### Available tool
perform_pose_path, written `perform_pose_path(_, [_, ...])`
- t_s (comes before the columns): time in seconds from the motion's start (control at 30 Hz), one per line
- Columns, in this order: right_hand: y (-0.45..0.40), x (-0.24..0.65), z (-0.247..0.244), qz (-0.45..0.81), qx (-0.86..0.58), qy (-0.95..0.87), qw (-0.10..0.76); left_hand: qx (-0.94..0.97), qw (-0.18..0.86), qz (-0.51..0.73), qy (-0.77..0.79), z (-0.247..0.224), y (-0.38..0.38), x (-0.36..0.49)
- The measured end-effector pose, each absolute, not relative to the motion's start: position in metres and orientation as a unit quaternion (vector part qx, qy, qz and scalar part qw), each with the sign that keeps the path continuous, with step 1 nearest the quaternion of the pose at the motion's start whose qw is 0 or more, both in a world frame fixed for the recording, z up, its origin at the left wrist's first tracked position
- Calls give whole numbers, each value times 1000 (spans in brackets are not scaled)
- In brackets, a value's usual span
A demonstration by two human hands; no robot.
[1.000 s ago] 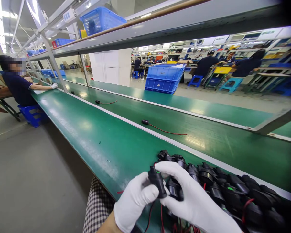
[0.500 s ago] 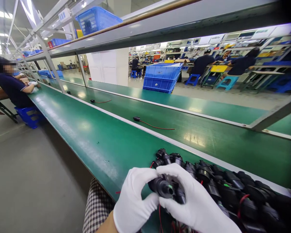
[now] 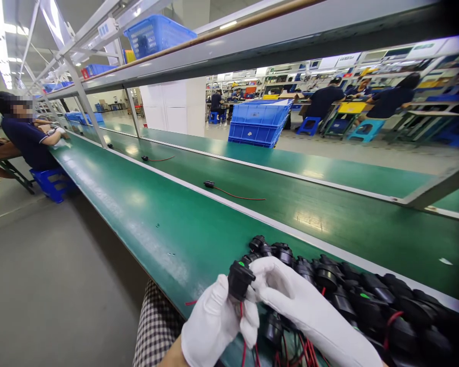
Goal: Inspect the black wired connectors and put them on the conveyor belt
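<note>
A black cylindrical part [image 3: 240,280] with a green dot on top and red wires hanging below is gripped by my left hand [image 3: 218,316], in a white glove. My right hand [image 3: 290,290], also gloved, is just right of it, with thumb and fingertips curled close to the part's side; whether they touch it is hard to tell. Many similar black parts [image 3: 327,272] with red wires lie in rows on the green bench [image 3: 137,204], behind and to the right of my hands. One more black part [image 3: 273,326] lies below my right hand.
Beyond a pale rail, black parts with red wires [image 3: 209,184] lie spaced along a green belt [image 3: 329,219]. A person [image 3: 26,132] sits at the far left. Blue crates [image 3: 256,125] stand behind the belt, and a metal shelf [image 3: 229,46] runs overhead.
The held part has turned upright and moved left in my left hand. My right hand has come away from around it. The parts on the belt have shifted slightly left.
</note>
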State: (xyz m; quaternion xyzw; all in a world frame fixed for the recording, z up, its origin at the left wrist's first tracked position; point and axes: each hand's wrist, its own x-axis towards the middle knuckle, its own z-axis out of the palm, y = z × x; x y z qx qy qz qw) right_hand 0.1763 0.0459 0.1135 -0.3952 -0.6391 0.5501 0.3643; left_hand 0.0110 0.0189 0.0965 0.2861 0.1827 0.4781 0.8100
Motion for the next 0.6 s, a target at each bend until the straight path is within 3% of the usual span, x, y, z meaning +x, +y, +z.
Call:
perform_pose_path(0.17, [49,174,115,580,-384,-614,373,106,910,400,14,94,16,21])
perform_pose_path(0.37, [42,168,133,630,-337,-620,325,118,930,348,-27,94,11,23])
perform_pose_path(0.47, [40,167,137,632,-342,-613,330,163,920,355,22,85,12,25])
perform_pose_path(0.6, [40,168,139,609,-398,-583,362,329,842,363,227,73,16,21])
